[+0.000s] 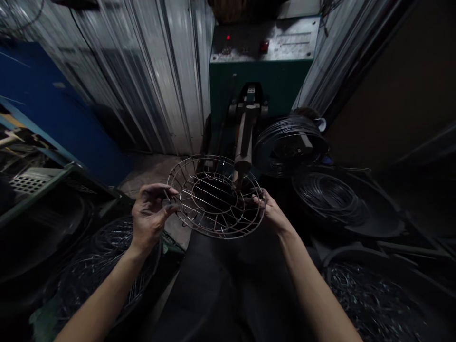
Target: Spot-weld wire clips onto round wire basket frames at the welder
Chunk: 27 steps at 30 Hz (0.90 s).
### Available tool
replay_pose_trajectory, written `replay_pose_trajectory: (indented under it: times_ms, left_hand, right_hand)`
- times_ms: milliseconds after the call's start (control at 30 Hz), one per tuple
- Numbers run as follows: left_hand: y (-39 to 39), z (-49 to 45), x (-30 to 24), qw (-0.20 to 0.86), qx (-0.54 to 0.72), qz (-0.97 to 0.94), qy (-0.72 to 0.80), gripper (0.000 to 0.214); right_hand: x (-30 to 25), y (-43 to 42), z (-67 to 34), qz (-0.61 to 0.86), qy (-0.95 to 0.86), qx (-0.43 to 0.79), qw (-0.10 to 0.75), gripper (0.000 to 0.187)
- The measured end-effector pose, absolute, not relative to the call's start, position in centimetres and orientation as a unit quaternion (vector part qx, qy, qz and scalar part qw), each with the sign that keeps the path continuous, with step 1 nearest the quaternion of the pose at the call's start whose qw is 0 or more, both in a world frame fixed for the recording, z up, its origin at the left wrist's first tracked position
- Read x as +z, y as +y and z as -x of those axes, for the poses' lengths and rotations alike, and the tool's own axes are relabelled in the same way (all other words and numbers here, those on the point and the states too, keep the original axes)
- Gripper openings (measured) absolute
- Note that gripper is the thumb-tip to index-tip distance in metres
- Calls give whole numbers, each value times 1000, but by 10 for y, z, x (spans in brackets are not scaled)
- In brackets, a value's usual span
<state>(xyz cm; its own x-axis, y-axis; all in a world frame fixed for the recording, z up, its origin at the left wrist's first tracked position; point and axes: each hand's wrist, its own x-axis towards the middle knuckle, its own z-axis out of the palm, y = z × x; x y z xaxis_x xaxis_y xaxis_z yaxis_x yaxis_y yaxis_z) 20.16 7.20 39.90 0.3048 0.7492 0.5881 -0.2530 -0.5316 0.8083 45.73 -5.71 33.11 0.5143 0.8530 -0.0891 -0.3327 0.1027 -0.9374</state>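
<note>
A round wire basket frame [221,232], made of rings joined by short bent wires, is held level in front of me. My left hand [151,216] is at its left edge, thumb and forefinger closed around the wire there; whether a separate short wire is also pinched, I cannot tell. On the right side, my right hand [272,210] grips the rim, some fingers hidden behind the wires. Just beyond the basket, the thick cylindrical arm [243,147] of a green machine [223,85] slants down, its lower tip [237,179] seen at the basket's far right side.
The machine's panel [292,45] has a lit red lamp and a red switch. Coiled wire [285,133] hangs right of the arm, with another coil [326,197] in a tray below. Small metal pieces [370,294] fill a tub at lower right. Wire rings [103,256] lie at left.
</note>
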Motion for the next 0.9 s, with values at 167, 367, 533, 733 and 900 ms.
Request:
replay_pose_trajectory:
  times_ms: [167, 367, 533, 733, 900]
  left_hand:
    - [65, -198, 400, 441, 547, -687, 185, 40]
    - [70, -211, 426, 426, 531, -697, 226, 32]
    - [71, -233, 464, 401, 493, -744, 203, 34]
    - [55, -238, 473, 373, 478, -775, 178, 36]
    - [47, -226, 457, 383, 487, -759, 199, 34]
  right_hand:
    - [324, -54, -458, 534, -246, 410, 698, 40]
    - [338, -50, -462, 579, -265, 338, 693, 37]
    - [333, -48, -461, 589, -282, 312, 690, 28]
    - [312, -45, -458, 576, -244, 309, 717, 29]
    - [314, -42, -463, 565, -237, 322, 722, 31]
